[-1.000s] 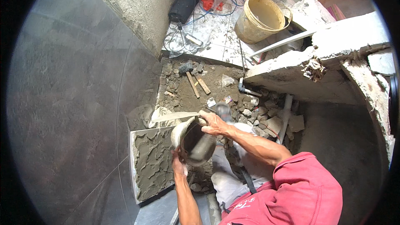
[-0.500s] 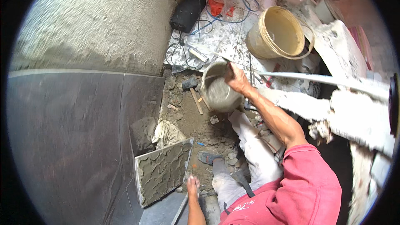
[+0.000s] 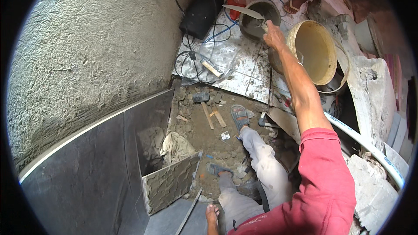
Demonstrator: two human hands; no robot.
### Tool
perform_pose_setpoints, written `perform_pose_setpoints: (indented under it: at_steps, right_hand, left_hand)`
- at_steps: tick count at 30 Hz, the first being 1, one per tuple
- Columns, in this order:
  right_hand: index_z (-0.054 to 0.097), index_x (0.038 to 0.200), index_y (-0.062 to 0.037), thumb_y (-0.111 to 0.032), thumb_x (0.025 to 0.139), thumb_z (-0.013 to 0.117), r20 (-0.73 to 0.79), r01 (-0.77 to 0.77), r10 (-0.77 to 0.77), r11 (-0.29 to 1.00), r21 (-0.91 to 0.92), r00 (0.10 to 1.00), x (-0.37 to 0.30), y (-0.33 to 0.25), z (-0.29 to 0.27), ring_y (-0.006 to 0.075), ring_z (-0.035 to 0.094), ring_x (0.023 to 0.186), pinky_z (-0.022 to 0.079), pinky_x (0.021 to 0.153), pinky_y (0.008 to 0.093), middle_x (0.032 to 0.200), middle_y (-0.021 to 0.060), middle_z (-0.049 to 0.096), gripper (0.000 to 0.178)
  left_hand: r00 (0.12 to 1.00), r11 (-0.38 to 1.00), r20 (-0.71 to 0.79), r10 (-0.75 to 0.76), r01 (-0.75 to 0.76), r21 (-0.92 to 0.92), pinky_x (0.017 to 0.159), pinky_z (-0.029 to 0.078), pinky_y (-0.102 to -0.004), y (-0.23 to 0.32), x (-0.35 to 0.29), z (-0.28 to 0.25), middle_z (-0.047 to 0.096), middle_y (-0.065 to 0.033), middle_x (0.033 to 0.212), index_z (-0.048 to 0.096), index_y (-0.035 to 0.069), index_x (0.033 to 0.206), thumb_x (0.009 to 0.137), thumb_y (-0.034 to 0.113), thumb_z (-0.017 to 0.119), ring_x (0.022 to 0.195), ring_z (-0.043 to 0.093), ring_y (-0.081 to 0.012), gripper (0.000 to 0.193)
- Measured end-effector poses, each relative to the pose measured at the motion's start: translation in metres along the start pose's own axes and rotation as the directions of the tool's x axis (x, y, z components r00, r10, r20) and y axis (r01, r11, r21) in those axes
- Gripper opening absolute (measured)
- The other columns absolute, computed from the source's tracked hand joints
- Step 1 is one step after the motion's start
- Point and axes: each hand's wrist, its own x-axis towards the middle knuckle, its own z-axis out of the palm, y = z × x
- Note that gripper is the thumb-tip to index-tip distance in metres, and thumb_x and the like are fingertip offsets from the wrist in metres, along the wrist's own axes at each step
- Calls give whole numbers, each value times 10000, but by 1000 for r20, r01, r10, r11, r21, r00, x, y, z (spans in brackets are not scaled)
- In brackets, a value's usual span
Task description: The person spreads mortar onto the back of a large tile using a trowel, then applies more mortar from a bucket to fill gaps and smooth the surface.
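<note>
My right hand (image 3: 275, 35) is stretched far ahead, its fingers closed round the handle of a trowel (image 3: 244, 11). The trowel's pale pointed blade reaches left across a grey mortar bucket (image 3: 250, 31) standing on the white tiled floor. Wet grey mortar shows inside that bucket. Low in the picture, my left hand (image 3: 212, 214) is half curled with its fingers a little apart, and I see nothing in it. Beside it lie a thin straight strip (image 3: 190, 212) and a tile (image 3: 172, 186) propped up, its face spread with ridged mortar.
A cream bucket (image 3: 314, 52) stands right of my forearm. A hammer (image 3: 201, 97) lies on rubble; a white pipe (image 3: 365, 146) crosses the right side. Dark tiles (image 3: 87, 169) line the rough wall (image 3: 100, 48). Cables surround a black case (image 3: 201, 15). Another person's feet (image 3: 292, 6) are at the back.
The grey bucket has gone from the rubble's edge to farther back on the tiled floor. My right hand has reached forward with the trowel. My left hand has drawn back from the mortared tile.
</note>
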Motion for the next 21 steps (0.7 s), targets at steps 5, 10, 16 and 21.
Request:
perform_pose_setpoints:
  at_steps: [5, 10, 16, 21]
  right_hand:
    - [440, 1085, -20, -127, 730, 562, -63, 37, -26, 983, 182, 998, -42, -23, -9, 444, 527, 1002, 434, 849, 502, 1067, 256, 570, 390]
    - [429, 1215, 46, -226, 742, 633, -196, 18, 40, 957, 289, 980, -213, -29, 10, 454, 541, 980, 442, 847, 480, 1031, 313, 555, 582]
    - [517, 1089, -77, -212, 681, 726, 384, -390, 106, 435, 812, 917, -488, -203, -29, 201, 589, 912, 468, 818, 351, 982, 84, 609, 478]
    - [533, 998, 48, -340, 699, 741, 505, -393, -27, 592, 703, 863, -615, -302, -69, 219, 542, 801, 457, 737, 350, 856, 153, 574, 532]
  left_hand:
    - [992, 993, 70, 107, -104, -47, 676, 483, -283, 2, 24, -7, 544, -64, 1029, 435, 60, 1283, 966, 323, 443, 873, 561, -168, 412]
    - [950, 973, 218, 225, -205, -107, 773, 474, -315, 18, 46, 18, 558, -100, 1097, 383, 43, 1354, 962, 320, 455, 936, 560, -184, 486]
    - [740, 832, 379, 555, -488, -265, 897, 455, -355, 72, -19, 9, 541, -156, 1215, 385, 2, 1340, 939, 363, 509, 1057, 563, -243, 554]
    - [501, 518, 429, 752, -851, 86, 885, 436, -364, 69, -77, -50, 556, -198, 1187, 447, 7, 1273, 883, 445, 568, 1056, 565, -270, 599]
